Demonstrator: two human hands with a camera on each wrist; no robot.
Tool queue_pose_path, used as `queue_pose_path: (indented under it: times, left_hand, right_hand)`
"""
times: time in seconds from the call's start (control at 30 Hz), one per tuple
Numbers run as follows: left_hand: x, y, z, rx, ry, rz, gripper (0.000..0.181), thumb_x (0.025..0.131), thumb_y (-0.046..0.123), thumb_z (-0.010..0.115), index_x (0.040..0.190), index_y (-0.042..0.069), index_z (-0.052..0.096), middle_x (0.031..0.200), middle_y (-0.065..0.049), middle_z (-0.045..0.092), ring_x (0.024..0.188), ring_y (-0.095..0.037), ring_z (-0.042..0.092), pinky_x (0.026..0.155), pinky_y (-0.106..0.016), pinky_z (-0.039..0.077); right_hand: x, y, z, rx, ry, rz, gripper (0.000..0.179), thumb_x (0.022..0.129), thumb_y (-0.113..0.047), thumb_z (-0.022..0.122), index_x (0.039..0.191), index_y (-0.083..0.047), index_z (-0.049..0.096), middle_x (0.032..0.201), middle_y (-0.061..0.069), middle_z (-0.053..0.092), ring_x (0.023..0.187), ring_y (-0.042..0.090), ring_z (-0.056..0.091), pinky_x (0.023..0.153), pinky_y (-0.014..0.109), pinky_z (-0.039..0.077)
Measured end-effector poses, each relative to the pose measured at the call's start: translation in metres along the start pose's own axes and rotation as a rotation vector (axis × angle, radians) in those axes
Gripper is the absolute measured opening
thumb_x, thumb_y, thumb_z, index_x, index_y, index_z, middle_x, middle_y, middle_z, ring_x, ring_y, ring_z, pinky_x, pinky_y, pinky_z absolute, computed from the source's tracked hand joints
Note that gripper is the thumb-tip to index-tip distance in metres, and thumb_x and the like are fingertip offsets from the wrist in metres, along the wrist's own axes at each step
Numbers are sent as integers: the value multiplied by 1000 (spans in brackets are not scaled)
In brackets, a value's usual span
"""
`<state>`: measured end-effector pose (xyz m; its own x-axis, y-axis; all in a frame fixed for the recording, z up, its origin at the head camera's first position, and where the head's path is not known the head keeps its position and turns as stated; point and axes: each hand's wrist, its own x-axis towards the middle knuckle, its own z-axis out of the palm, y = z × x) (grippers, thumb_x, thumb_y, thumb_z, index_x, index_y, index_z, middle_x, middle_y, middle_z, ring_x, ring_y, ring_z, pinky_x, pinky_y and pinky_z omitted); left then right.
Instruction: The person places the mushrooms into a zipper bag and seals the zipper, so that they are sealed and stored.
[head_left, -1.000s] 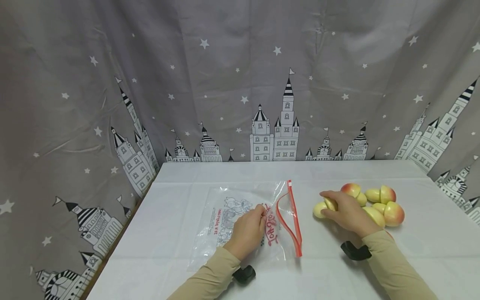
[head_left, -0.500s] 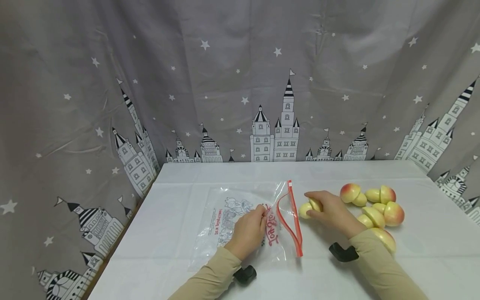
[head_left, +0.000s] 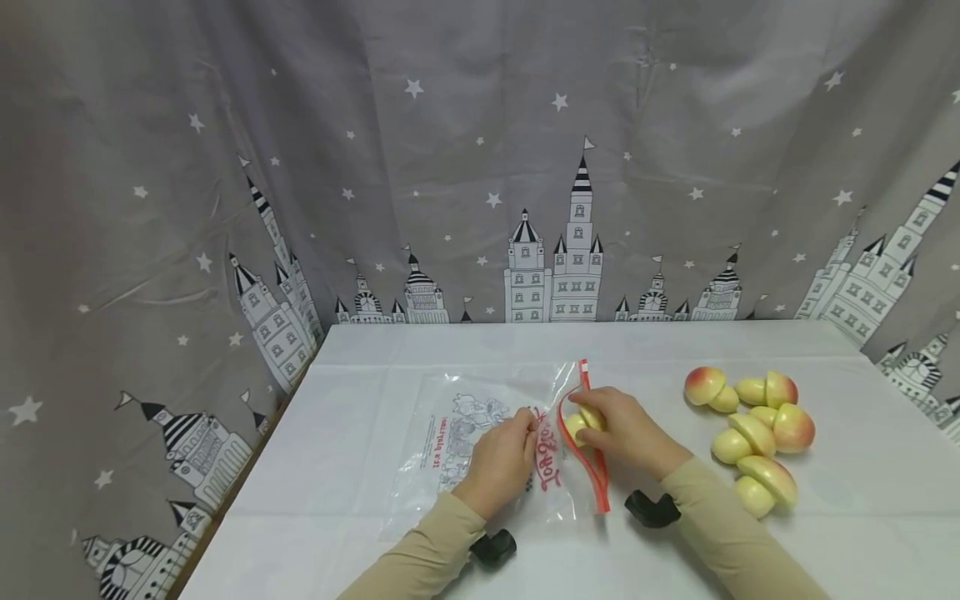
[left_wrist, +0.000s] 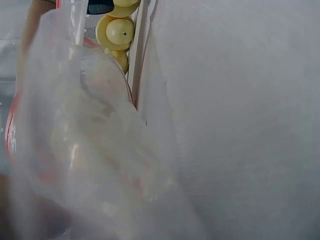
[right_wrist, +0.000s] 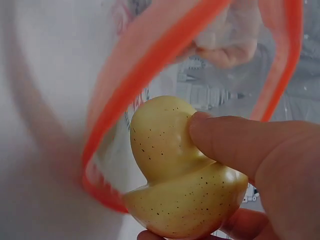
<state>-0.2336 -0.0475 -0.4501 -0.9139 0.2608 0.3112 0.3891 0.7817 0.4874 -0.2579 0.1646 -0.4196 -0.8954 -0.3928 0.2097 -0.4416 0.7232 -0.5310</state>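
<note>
The left hand (head_left: 497, 458) pinches the clear bag (head_left: 465, 417), while the right hand (head_left: 630, 429) grips a yellow mushroom-shaped piece (right_wrist: 167, 145) at the bag's open three o'clock end.

1. Bag (head_left: 517, 390) at left hand (head_left: 497, 458) is clear, with red lettering (head_left: 547, 454), dark line drawing (head_left: 465, 421), red zip (head_left: 600, 487).
2. Mushroom (right_wrist: 177, 170) in right hand (head_left: 633, 433) is yellow, dark-speckled.
3. Mushrooms (head_left: 753, 432) to right hand's right are yellow, some blushed red.
4. Sleeves (head_left: 422, 548) are beige.
5. Table (head_left: 322, 467) is white.
6. Curtain (head_left: 450, 117) beyond both hands is grey, with white stars (head_left: 559, 102), black-and-white castles (head_left: 576, 267).
</note>
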Motion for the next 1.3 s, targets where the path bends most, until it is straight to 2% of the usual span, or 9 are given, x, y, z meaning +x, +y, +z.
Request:
queue_pose_path:
  times: [0.13,0.47,0.6,0.67,0.83,0.97,1.17,1.3]
  left_hand:
    - [1,2,0,-2,3,-2,6,101,15,59,95,15,55,73,2,57,64,-12,51,57,-28,40]
    - [1,1,0,7,37,22,7,101,15,58,95,14,54,76,1,54,65,-12,48,56,-27,38]
    - [1,1,0,9,31,11,6,100,15,58,95,14,54,77,0,55,65,-13,48,56,-28,38]
    - [1,1,0,9,34,12,6,100,15,58,95,14,54,78,0,55,65,-12,48,56,-28,38]
    - [1,1,-1,-7,56,28,7,100,13,58,94,13,53,78,0,55,65,-11,47,56,-27,38]
    - [2,1,-1,-7,73,43,6,99,13,59,95,13,55,79,0,56,66,-12,48,57,-27,39]
    - [1,1,-2,-12,84,55,5,100,13,59,96,13,56,78,1,56,66,-11,47,56,-26,37]
    - [1,1,-3,-9,109,71,7,100,13,59,94,13,55,77,1,55,65,-11,45,56,-25,37]
  right_hand:
    - [4,-5,5,-6,19,-48,45,82,-2,77,126,-2,67,113,18,70,92,23,62,81,38,53]
    - [9,-10,20,1,112,-182,37,79,-5,81,113,4,69,99,14,70,88,24,64,81,42,55]
    - [9,-11,25,24,87,-146,38,80,-8,82,114,4,68,106,17,71,97,29,67,89,48,55]
    - [10,-12,26,28,74,-128,40,81,-11,83,114,4,67,106,15,71,96,27,66,89,45,55]
    - [11,-13,29,81,72,-132,39,79,-16,85,108,1,66,95,7,67,84,15,57,78,31,51]
    - [11,-12,34,125,82,-148,39,77,-14,87,108,-1,66,92,6,67,81,12,57,75,27,51]
    - [11,-12,38,129,98,-162,41,74,-15,88,105,-2,65,98,10,71,86,20,66,76,30,57]
    - [10,-13,40,156,94,-127,42,75,-15,89,103,-4,60,99,12,72,92,29,72,78,34,59]
